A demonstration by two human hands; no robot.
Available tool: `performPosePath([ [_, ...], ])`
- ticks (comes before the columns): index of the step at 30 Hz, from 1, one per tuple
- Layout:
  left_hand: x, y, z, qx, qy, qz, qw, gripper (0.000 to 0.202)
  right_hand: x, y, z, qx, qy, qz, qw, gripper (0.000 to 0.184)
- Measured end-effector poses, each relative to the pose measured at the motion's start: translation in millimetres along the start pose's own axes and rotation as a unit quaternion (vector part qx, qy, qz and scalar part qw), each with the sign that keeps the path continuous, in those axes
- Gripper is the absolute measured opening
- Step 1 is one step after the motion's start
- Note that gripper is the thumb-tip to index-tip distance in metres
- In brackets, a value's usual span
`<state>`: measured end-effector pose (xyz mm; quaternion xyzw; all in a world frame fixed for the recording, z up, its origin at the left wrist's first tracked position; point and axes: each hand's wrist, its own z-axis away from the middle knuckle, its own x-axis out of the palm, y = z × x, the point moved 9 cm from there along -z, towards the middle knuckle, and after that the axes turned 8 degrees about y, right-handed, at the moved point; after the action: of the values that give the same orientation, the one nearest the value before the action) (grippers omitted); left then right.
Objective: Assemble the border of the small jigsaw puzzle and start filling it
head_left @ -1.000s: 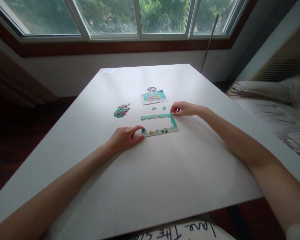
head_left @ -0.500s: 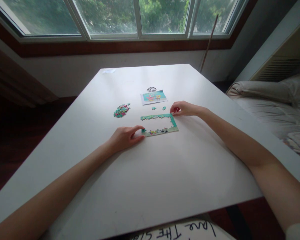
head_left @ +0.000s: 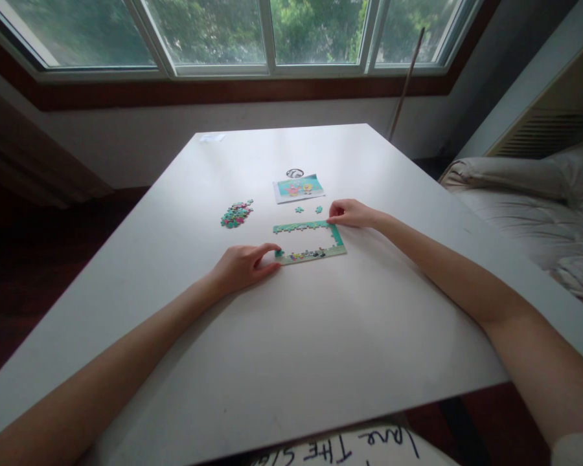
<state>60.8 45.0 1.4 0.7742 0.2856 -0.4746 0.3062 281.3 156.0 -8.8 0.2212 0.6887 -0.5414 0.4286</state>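
Observation:
A partly joined jigsaw puzzle (head_left: pixel 341 248) lies flat on the table, with green and teal border strips along the top, right and bottom around bare white table. My left hand (head_left: pixel 240 266) grips its lower left corner, index finger on a dark teal puzzle piece (head_left: pixel 278 253) and thumb at the edge below. At the upper right corner, my right hand (head_left: pixel 352 213) has its fingers curled together, tips touching the border. Just beyond the puzzle lie two loose teal pieces, one puzzle piece (head_left: pixel 299 210) left of the other puzzle piece (head_left: pixel 319 210).
A heap of loose puzzle pieces (head_left: pixel 236 215) lies left of the puzzle. Farther back are a picture card (head_left: pixel 298 188) and a round black-and-white item (head_left: pixel 295 173). Clear plastic (head_left: pixel 212 138) lies at the far left corner of the white table (head_left: pixel 291 336). A padded sofa (head_left: pixel 529 207) stands at right.
My right hand has shifted slightly left and down onto the upper right corner of the jigsaw puzzle. My left hand has stayed in place.

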Motion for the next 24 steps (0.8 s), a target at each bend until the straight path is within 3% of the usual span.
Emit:
performPosePath([
  [24, -1.2, 0.7, -0.1, 0.01, 0.01, -0.006, 1.0, 0.035, 3.4, 2.4, -2.1, -0.023, -0.007, -0.039, 0.999, 0.031],
])
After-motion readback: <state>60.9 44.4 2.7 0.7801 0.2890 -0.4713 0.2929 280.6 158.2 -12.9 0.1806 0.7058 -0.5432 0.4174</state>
